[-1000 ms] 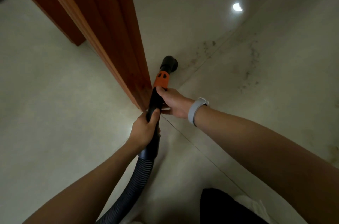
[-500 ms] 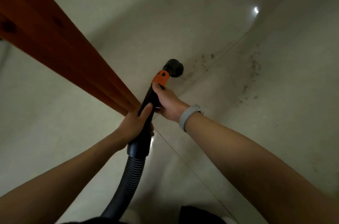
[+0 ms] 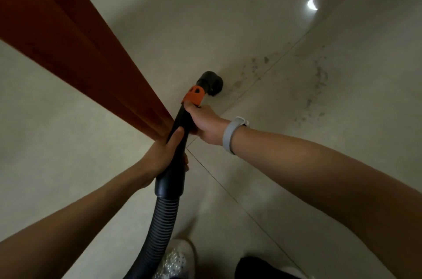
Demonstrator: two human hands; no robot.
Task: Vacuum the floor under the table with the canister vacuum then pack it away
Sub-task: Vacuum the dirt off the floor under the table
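At the near edge, a white shoe (image 3: 180, 260) stands on the pale tiled floor (image 3: 319, 176), and the black ribbed hose (image 3: 157, 233) rises past it toward the hands. The hose joins a smooth black cuff (image 3: 170, 185), which carries on as the black wand handle (image 3: 180, 125). The left hand (image 3: 164, 153) holds this handle just above the cuff, its grip closed with fingers and thumb wrapped around the tube. Just beyond it the right hand (image 3: 203, 123) has its grip closed on the same handle, touching the lower edge of the orange collar (image 3: 194, 96); a grey wristband (image 3: 231, 133) sits on that wrist. Past the collar the black nozzle (image 3: 211, 83) points down at the floor; whether it touches the tile cannot be told. To the left a reddish-brown wooden bench leg (image 3: 75, 50) slants up from beside the left hand. Farther out, right of the nozzle, grey dust specks (image 3: 317, 82) lie scattered across 2 tiles along a grout line. Farthest off is a bright light reflection (image 3: 311, 5).
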